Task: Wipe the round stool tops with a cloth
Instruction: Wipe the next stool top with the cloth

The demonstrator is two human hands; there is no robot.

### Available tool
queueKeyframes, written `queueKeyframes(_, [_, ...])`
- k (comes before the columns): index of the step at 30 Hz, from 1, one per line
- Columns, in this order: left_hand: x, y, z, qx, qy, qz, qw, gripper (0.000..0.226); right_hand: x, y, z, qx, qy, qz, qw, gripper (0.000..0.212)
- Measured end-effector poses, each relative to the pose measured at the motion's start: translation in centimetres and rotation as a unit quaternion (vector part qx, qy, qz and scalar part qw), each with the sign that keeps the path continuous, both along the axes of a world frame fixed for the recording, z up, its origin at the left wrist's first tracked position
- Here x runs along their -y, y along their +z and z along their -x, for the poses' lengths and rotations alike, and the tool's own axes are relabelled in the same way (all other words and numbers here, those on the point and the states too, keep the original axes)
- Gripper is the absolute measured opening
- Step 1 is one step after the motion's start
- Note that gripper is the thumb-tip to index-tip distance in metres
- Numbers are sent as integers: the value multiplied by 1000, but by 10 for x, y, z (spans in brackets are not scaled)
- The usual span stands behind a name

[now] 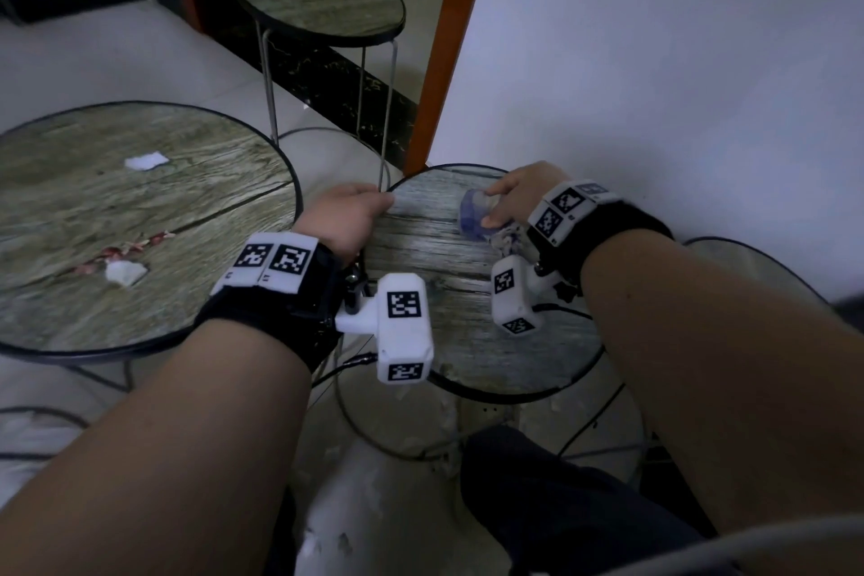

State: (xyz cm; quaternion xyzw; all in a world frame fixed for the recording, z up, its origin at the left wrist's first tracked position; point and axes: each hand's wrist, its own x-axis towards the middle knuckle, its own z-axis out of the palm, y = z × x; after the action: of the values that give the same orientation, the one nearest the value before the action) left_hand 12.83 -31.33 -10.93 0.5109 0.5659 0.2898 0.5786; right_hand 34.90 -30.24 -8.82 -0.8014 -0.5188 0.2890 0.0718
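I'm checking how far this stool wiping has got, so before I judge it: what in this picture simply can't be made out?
- Head view: left hand fingers curl over the near stool rim, so they are hidden.
- Cloth: mostly covered by the right hand; its size is unclear.
- White scraps on the large stool: too blurred to identify.
- Stool at right: hidden behind the right forearm.

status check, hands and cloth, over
Left hand grips near stool rim. Right hand holds blue cloth on its top. Left stool carries paper scraps, unwiped.
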Motion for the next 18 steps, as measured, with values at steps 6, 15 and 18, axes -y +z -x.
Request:
queueKeyframes(6, [-4, -4, -1, 10, 39, -15, 999, 27, -12, -4, 0, -2, 3, -12, 1000, 41])
queueKeyframes(15, [-14, -9, -8, 9, 28, -21, 999, 14, -29, 0, -1, 11, 45, -22, 999, 44])
queueKeyframes(18, [-16, -14, -10, 18, 45, -6, 999, 25, -33, 0, -1, 33, 69, -25, 997, 44])
